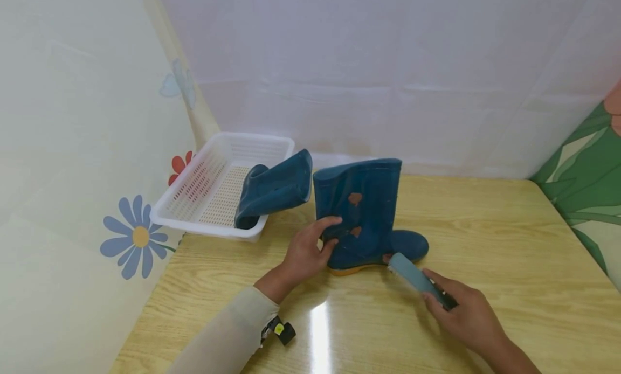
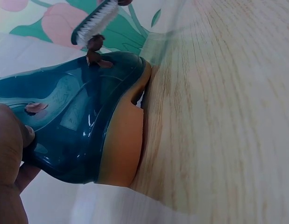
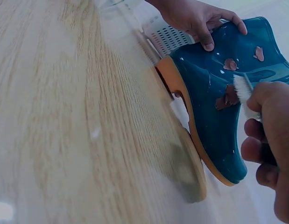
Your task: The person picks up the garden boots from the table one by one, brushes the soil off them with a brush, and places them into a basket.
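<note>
So the blue boot [image 1: 373, 217] is stood upright on the wood-grain table [image 1: 485, 228], roughly mid-view, with its shaft's long axis pretty much vertical, the opening facing up and the toe aimed to the right. Brown patches [image 1: 356, 198] can be seen on its near side. The brush [image 1: 409, 274] is angled from lower right to upper left, bristle end aimed at a brown patch by the instep; whether it's actually being touched is hard to tell. A pale, creased backdrop [image 1: 339, 40] is hung behind, with a blue flower print [image 1: 140, 236] on the left and green leaves [image 1: 597, 174] on the right. Some light is reflected off the tabletop. A second boot [image 1: 276, 188] is laid in the white basket [image 1: 204, 229] to the left, its shaft poked out over the rim. As for the hands, the boot is gripped from behind, above the heel, by the left hand [image 1: 305, 253], which is reached in from lower left in a pale sleeve [image 1: 228, 331]. The brush handle is clamped in the curled fingers of the right hand [image 1: 468, 312], brought in from lower right.
</note>
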`<state>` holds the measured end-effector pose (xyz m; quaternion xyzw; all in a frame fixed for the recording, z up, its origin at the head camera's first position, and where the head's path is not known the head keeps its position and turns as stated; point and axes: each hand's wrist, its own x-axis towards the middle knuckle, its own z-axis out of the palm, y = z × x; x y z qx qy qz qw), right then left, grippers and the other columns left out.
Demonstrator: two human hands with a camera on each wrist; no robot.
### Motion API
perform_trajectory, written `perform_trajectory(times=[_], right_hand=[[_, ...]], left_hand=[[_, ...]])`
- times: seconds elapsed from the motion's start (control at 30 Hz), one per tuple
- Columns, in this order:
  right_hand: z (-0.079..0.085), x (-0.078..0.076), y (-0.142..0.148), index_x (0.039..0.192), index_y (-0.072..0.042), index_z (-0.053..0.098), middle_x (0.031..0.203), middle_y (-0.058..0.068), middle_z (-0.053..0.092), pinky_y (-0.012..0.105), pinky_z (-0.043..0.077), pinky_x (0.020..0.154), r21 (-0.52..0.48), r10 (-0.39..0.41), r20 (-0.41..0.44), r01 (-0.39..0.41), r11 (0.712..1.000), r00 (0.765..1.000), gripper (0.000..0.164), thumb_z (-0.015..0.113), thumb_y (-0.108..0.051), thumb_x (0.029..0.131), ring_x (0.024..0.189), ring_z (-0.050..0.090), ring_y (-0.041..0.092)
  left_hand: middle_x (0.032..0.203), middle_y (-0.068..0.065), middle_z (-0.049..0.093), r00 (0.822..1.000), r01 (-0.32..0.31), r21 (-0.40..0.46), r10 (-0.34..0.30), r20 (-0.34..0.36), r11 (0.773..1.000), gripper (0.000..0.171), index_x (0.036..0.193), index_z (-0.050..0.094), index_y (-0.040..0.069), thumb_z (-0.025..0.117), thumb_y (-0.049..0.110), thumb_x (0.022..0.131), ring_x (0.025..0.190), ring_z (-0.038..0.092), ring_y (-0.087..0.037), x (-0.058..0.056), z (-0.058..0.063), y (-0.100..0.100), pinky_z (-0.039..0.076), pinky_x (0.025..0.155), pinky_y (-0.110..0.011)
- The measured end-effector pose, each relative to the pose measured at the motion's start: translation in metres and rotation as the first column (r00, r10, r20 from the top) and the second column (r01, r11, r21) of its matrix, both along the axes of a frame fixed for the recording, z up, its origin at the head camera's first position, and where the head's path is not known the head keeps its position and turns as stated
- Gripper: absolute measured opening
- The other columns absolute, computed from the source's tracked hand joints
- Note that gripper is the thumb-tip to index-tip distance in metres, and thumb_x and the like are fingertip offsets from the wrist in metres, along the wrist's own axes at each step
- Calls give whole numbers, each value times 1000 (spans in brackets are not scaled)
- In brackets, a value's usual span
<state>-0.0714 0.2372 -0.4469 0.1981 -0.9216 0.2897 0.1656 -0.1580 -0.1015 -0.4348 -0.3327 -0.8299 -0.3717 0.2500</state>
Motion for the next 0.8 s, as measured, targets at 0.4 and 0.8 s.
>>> perform_trajectory(times=[0.4, 0.8], right_hand=[[-2, -4, -8, 126, -3, 72, 98, 11, 75, 27, 47, 58, 15, -70, 33, 69, 997, 997, 46, 85, -10, 83, 71, 53, 9], [-4, 1, -6, 128, -7, 73, 103, 7, 76, 28, 50, 61, 32, -31, 105, 28, 999, 994, 46, 85, -11, 83, 74, 56, 5]], left_hand=[[127, -13, 66, 1000, 12, 8, -12, 18, 1000, 55, 137, 52, 14, 74, -5, 90, 85, 63, -20, 0, -2, 0, 58, 69, -45], [122, -13, 67, 1000, 6, 10, -6, 16, 1000, 56, 138, 51, 16, 74, -4, 91, 84, 63, -20, 1, -1, -1, 57, 67, -45]])
